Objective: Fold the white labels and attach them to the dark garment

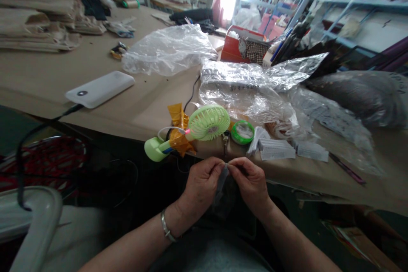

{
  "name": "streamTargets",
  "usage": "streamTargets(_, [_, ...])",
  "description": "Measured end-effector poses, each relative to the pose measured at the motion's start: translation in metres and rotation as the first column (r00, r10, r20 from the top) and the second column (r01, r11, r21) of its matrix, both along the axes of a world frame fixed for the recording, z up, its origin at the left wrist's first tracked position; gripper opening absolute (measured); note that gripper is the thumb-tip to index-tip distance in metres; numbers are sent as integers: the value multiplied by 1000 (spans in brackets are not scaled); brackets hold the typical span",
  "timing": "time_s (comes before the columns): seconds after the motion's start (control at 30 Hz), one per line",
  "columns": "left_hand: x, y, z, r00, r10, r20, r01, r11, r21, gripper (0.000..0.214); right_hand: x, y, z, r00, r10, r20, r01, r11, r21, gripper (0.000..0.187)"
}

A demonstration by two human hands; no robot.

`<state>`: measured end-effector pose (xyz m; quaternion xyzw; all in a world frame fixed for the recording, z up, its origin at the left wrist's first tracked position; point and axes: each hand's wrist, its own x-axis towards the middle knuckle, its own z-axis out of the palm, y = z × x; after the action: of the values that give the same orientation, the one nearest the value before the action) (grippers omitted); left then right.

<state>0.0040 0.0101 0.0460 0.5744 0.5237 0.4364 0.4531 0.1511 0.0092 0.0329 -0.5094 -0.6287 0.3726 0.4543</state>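
Below the near table (143, 93) edge, left hand (200, 183) and right hand (250, 182) meet, fingertips (219, 163) clamped on the top of a thin grey scrap (222, 183). It hangs limp and looks light and soft: grip that top edge.

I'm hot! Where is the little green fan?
In the head view, the green fan sits at the near edge of the table, mid-picture, between crumpled yellow tape and a green tape roll.

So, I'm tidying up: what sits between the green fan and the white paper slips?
A green tape roll lies flat between the fan and the slips, seen in the head view.
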Motion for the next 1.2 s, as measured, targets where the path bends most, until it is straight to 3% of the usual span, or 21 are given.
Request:
streamTargets(0.13, [-1,-9,-2,1000,-14,18,15,996,-84,17,10,-17,15,998,33,58,-34,999,15,7])
streamTargets(0.23, [1,-13,-12,1000,0,-2,0,992,-126,19,22,-17,37,981,31,194,-65,983,172,7])
streamTargets(0.37, [5,-14,-35,1000,-30,-10,27,974,-225,19,41,11,60,917,-97,386,-94,889,448,10])
streamTargets(0.43, [5,-13,-47,999,-24,-23,17,969,-247,26,49,32,64,838,-184,514,-127,850,512,18])
streamTargets(0.5, [5,-11,-57,998,-37,-57,21,966,-257,35,51,51,64,732,-243,637,-161,846,508,28])
streamTargets(0.6, [3,-13,-61,990,-119,-81,95,962,-257,35,46,67,63,589,-249,769,-192,881,432,30])
streamTargets(0.67, [3,-16,-59,983,-162,-86,135,958,-253,33,44,69,62,567,-210,796,-211,898,387,23])
streamTargets(0.73, [3,-19,-57,980,-172,-98,142,956,-258,31,46,68,62,651,-188,735,-199,892,405,17])
streamTargets(0.83, [3,-21,-57,979,-173,-104,139,952,-273,27,62,60,57,849,-220,480,-69,856,513,11])
streamTargets(0.93, [3,-24,-61,979,-180,-99,146,948,-284,25,80,45,43,889,-269,371,17,829,560,13])
streamTargets(1.0, [5,-26,-64,975,-194,-104,158,946,-282,24,84,33,30,827,-313,467,-1,830,557,12])
streamTargets(1.13, [9,-31,-62,970,-224,-93,192,943,-273,21,74,12,4,629,-366,686,-77,849,523,41])
streamTargets(1.2, [9,-33,-58,972,-220,-83,191,945,-266,21,67,7,-4,585,-383,715,-105,839,534,40])
